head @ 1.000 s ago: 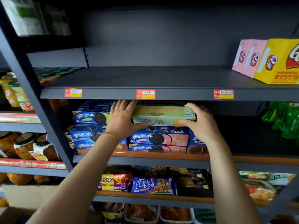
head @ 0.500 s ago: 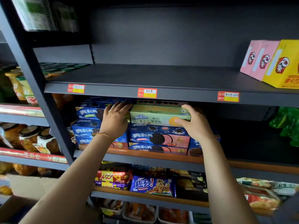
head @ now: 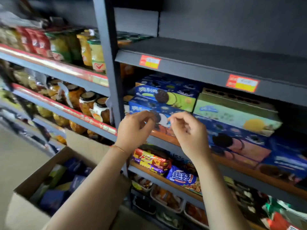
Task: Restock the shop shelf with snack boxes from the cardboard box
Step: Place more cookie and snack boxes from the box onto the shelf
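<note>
A pale green snack box (head: 235, 113) lies on top of a stack of blue cookie boxes (head: 235, 143) on the middle shelf (head: 166, 136). More blue boxes (head: 166, 95) are stacked to its left. My left hand (head: 135, 128) and my right hand (head: 187, 131) hover in front of the shelf edge, fingers loosely curled, holding nothing. The open cardboard box (head: 33, 173) sits at lower left with several blue and green snack boxes (head: 59, 183) inside.
A dark upright post (head: 108, 63) divides the shelving. Jars (head: 86, 102) and bottles (head: 93, 50) fill the left bays. The upper dark shelf (head: 207, 52) carries price tags (head: 150, 61). Snack bags (head: 181, 176) and trays (head: 166, 196) fill the lower shelves.
Both hands let go of the pale green box, now resting on the stack, and drew back toward me. My view swung left and down, revealing the cardboard box.
</note>
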